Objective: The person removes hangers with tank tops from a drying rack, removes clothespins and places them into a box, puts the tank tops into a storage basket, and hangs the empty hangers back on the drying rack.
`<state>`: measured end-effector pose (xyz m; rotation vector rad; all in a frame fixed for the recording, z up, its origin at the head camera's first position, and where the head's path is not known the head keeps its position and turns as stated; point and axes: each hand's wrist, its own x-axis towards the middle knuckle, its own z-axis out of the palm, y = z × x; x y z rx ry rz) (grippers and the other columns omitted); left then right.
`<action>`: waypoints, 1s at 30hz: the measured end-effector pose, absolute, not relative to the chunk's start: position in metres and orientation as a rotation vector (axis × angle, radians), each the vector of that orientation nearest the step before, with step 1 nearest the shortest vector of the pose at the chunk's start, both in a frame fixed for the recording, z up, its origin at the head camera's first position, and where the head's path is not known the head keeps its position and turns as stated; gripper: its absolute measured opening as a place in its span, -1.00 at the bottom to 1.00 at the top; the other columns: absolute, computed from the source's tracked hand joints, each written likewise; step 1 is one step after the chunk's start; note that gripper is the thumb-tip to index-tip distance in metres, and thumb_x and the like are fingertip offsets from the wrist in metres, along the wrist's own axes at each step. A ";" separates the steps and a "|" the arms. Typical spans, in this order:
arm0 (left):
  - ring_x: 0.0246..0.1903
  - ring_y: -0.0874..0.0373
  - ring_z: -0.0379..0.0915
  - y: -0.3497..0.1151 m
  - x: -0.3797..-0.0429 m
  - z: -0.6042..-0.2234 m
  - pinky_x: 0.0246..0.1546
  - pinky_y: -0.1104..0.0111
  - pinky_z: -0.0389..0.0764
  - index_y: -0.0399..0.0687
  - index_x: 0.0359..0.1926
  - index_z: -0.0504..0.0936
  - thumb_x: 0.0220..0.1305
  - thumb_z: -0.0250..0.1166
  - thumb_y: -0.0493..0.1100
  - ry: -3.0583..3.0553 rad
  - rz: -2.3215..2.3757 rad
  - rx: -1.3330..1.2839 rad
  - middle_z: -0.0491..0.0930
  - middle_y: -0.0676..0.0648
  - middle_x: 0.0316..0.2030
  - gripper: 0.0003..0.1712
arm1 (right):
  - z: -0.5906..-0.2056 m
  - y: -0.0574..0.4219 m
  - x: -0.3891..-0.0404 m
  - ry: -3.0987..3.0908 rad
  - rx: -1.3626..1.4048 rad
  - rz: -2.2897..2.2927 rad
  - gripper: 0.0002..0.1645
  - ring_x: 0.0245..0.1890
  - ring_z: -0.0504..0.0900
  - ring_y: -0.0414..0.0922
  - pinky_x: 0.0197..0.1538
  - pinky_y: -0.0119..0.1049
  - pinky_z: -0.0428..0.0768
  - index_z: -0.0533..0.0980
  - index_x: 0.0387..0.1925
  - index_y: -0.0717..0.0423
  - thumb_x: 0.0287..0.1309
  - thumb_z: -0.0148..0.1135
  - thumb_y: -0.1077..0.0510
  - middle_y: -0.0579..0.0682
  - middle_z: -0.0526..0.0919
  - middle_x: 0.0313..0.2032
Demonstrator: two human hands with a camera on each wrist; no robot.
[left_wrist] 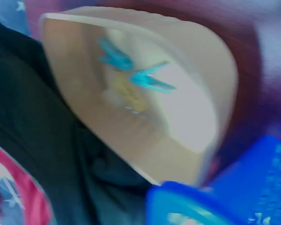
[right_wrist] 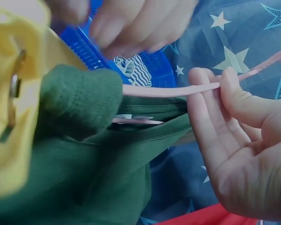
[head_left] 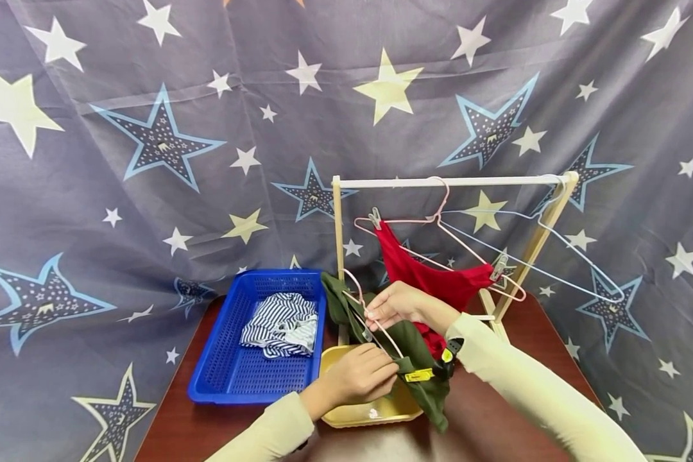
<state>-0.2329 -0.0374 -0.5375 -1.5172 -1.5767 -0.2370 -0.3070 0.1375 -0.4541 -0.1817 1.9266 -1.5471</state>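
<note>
My right hand (head_left: pixel 398 305) pinches a pink hanger (right_wrist: pixel 178 90) between thumb and fingers. A dark green garment (head_left: pixel 407 337) hangs on this hanger, its waistband gathered around one end (right_wrist: pixel 91 98). A yellow clothespin (head_left: pixel 419 375) grips the cloth near that end and looms large in the right wrist view. My left hand (head_left: pixel 358 375) is close beside the garment's edge, fingers loosely curled; in the right wrist view a gap shows between the blurred fingers and the cloth. Below is a yellow tray (head_left: pixel 369 417) with blue clothespins (left_wrist: pixel 152 80) and a yellow one inside.
To the left, a blue basket (head_left: pixel 205 378) holds striped cloth (head_left: pixel 280 324). Behind my right hand, a rack (head_left: pixel 393 183) carries another pink hanger (head_left: pixel 439 218) with a red garment (head_left: pixel 427 269) clipped on, plus a bare blue hanger (head_left: pixel 580 256). A starry curtain (head_left: pixel 208 231) hangs behind.
</note>
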 end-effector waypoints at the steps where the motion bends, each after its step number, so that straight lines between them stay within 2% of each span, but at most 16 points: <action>1: -0.27 0.18 0.64 -0.034 -0.231 -0.533 -0.11 0.33 0.66 -0.11 -0.18 0.72 0.26 0.23 -0.15 -1.563 -0.241 -1.509 0.71 0.05 -0.31 -0.80 | -0.452 0.136 -0.308 1.930 -0.171 -1.540 -0.69 -0.40 0.80 -0.12 -0.17 -0.21 0.77 0.62 -0.04 0.51 0.21 0.34 0.38 0.12 0.81 -0.36; 10: -0.09 0.11 0.68 -0.017 -0.225 -0.527 0.06 0.23 0.63 -0.14 -0.03 0.72 0.25 0.32 -0.05 -1.679 -0.213 -1.417 0.74 -0.02 -0.13 -0.65 | -0.440 0.128 -0.312 1.948 -0.163 -1.447 -0.71 -0.42 0.79 -0.11 -0.21 -0.25 0.77 0.63 -0.07 0.51 0.18 0.37 0.39 0.10 0.80 -0.41; 21: -0.03 0.18 0.60 0.003 -0.220 -0.536 0.19 0.25 0.52 -0.08 0.00 0.68 0.39 0.25 0.10 -1.878 -0.246 -1.449 0.68 0.04 -0.10 -0.61 | -0.436 0.123 -0.314 1.994 -0.172 -1.354 -0.79 -0.45 0.78 -0.12 -0.26 -0.27 0.76 0.66 -0.16 0.46 0.15 0.37 0.42 0.16 0.79 -0.40; 30: -0.10 0.20 0.64 0.005 -0.218 -0.539 0.17 0.28 0.54 -0.13 0.01 0.69 0.27 0.42 -0.04 -1.810 -0.384 -1.484 0.72 0.06 -0.15 -0.64 | -0.430 0.124 -0.311 2.005 -0.179 -1.325 -0.78 -0.48 0.77 -0.11 -0.30 -0.28 0.76 0.65 -0.15 0.49 0.15 0.36 0.43 0.16 0.79 -0.42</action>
